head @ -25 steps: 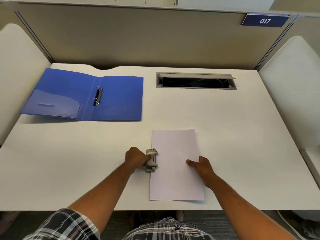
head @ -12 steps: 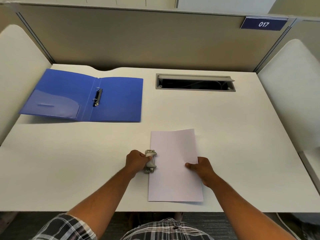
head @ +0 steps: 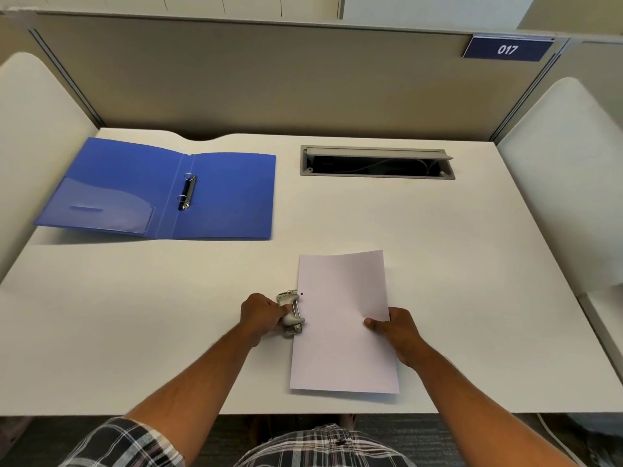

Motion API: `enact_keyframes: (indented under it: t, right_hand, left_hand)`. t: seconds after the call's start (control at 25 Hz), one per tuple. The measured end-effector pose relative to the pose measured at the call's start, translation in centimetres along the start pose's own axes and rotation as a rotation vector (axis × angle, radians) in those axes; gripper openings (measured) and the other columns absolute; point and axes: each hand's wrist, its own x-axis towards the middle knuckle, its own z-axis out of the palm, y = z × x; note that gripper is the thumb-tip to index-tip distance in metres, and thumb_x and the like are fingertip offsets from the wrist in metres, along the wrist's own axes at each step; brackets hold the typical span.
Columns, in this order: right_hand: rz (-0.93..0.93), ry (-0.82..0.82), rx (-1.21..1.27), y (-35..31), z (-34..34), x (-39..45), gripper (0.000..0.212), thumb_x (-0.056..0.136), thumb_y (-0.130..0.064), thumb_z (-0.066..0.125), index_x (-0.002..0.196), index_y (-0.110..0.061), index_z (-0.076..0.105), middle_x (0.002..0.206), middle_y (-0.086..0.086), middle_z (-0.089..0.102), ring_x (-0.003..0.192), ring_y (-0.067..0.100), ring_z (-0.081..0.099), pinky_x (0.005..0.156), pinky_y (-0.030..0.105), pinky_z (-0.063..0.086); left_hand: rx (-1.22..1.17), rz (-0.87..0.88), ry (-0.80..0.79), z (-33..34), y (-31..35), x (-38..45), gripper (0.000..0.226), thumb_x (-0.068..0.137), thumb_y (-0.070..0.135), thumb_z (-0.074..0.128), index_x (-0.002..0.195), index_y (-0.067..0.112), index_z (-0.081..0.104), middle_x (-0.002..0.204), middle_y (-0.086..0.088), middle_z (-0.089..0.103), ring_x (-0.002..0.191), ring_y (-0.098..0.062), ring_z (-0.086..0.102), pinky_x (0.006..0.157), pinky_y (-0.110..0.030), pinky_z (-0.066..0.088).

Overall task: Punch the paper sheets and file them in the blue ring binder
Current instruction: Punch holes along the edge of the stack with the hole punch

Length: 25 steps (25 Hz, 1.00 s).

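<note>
Since a second ago the paper sheets (head: 344,321) have slid a little to the right, out of the hole punch (head: 290,313), so that a small dark hole now shows near their left edge, just right of the punch's top; both hands have kept their places. At the upper left of the frame the blue ring binder (head: 232,197) lies open and flat on the white desk (head: 135,332), its two metal rings (head: 187,192) apparently closed, well apart from the work. Lower centre, the left hand (head: 261,315) grips the punch with fingers curled round its handle, the punch sitting just beside the sheets' left edge. Right of that, the right hand (head: 396,328) pinches the sheets' right edge, thumb on top and fingers beneath, with the far end of the paper slightly lifted and curved. At the upper right a cable tray (head: 377,161) is sunk into the desk, and a plate reading 017 (head: 507,48) hangs on the partition. Only one hole is visible; the second, if made, is hidden by the punch. The risk from here seems to be the sheets shifting against one another in a one-sided pinch, which would leave the holes misaligned on the rings, or the edge catching on the punch and creasing.
</note>
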Motion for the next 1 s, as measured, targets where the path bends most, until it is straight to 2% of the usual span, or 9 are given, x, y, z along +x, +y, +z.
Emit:
enact_keyframes:
  t: [0.2,0.36,0.48,0.56,0.64,0.72,0.8,0.88,1.0]
  right_hand:
    - [-0.015,0.028,0.019,0.6,0.0,-0.5,0.027,0.078,-0.012,0.086,0.102,-0.007,0.076,0.096,0.011,0.079,0.089,0.035,0.075,0.08,0.044,0.062]
    - [-0.043,0.049,0.014,1.0,0.2,-1.0,0.029,0.08,-0.014,0.085,0.106,-0.007,0.074,0.098,0.01,0.078,0.088,0.032,0.075,0.074,0.037,0.06]
    - [-0.056,0.058,-0.001,1.1,0.3,-1.2,0.027,0.081,-0.013,0.084,0.105,-0.007,0.074,0.096,0.009,0.078,0.084,0.029,0.074,0.068,0.032,0.059]
    - [-0.069,0.053,-0.012,1.0,0.3,-1.2,0.025,0.081,-0.012,0.084,0.103,-0.006,0.075,0.093,0.009,0.078,0.078,0.025,0.073,0.06,0.026,0.055]
    - [-0.077,0.058,-0.03,1.0,0.3,-1.1,0.022,0.08,-0.01,0.083,0.1,-0.005,0.076,0.09,0.009,0.077,0.074,0.024,0.072,0.057,0.025,0.053]
    - [-0.077,0.073,-0.045,1.0,0.3,-0.9,0.021,0.08,-0.01,0.084,0.098,-0.005,0.076,0.089,0.009,0.077,0.073,0.025,0.071,0.059,0.027,0.053]
    - [-0.079,0.081,-0.053,1.2,0.1,-0.7,0.021,0.079,-0.01,0.084,0.098,-0.005,0.076,0.089,0.009,0.077,0.074,0.026,0.07,0.06,0.029,0.053]
    - [-0.083,0.085,-0.068,1.1,-0.5,-0.5,0.024,0.079,-0.011,0.085,0.099,-0.005,0.075,0.089,0.009,0.075,0.075,0.026,0.069,0.063,0.03,0.051]
    - [-0.062,0.066,-0.076,1.2,-2.6,-0.3,0.024,0.076,-0.012,0.087,0.095,-0.005,0.075,0.087,0.01,0.075,0.076,0.029,0.068,0.065,0.032,0.053]
  left_hand:
    - [-0.027,-0.023,0.038,0.4,0.4,-0.4,0.032,0.068,0.023,0.086,0.067,-0.005,0.071,0.071,-0.016,0.074,0.062,-0.027,0.074,0.071,-0.043,0.063]
    - [0.081,0.016,0.095,1.0,-0.4,0.8,0.036,0.057,0.037,0.079,0.055,0.006,0.063,0.067,-0.015,0.072,0.065,-0.028,0.073,0.068,-0.045,0.061]
    - [0.163,0.044,0.132,1.0,0.5,-0.4,0.032,0.066,0.031,0.08,0.055,0.011,0.058,0.063,-0.012,0.067,0.066,-0.028,0.07,0.064,-0.04,0.059]
    - [0.213,0.06,0.132,1.1,0.9,-0.7,0.034,0.07,0.027,0.08,0.055,0.013,0.053,0.056,-0.004,0.057,0.058,-0.023,0.059,0.052,-0.029,0.047]
    - [0.233,0.061,0.137,1.2,0.9,-0.6,0.034,0.07,0.027,0.081,0.056,0.014,0.052,0.055,0.0,0.05,0.055,-0.018,0.05,0.049,-0.026,0.037]
    - [0.257,0.065,0.138,1.3,0.9,-0.3,0.03,0.07,0.03,0.081,0.061,0.011,0.059,0.057,-0.001,0.052,0.058,-0.019,0.054,0.05,-0.026,0.037]
    - [0.302,0.08,0.129,1.5,1.0,-0.1,0.029,0.072,0.032,0.081,0.073,0.007,0.066,0.068,-0.006,0.063,0.072,-0.025,0.065,0.057,-0.027,0.042]
    - [0.341,0.105,0.126,1.3,1.0,-0.1,0.034,0.074,0.034,0.081,0.085,0.003,0.07,0.083,-0.01,0.071,0.085,-0.027,0.068,0.067,-0.029,0.047]
    - [0.355,0.106,0.119,1.1,0.9,0.2,0.034,0.074,0.034,0.08,0.08,0.002,0.068,0.087,-0.014,0.073,0.087,-0.028,0.069,0.068,-0.03,0.047]
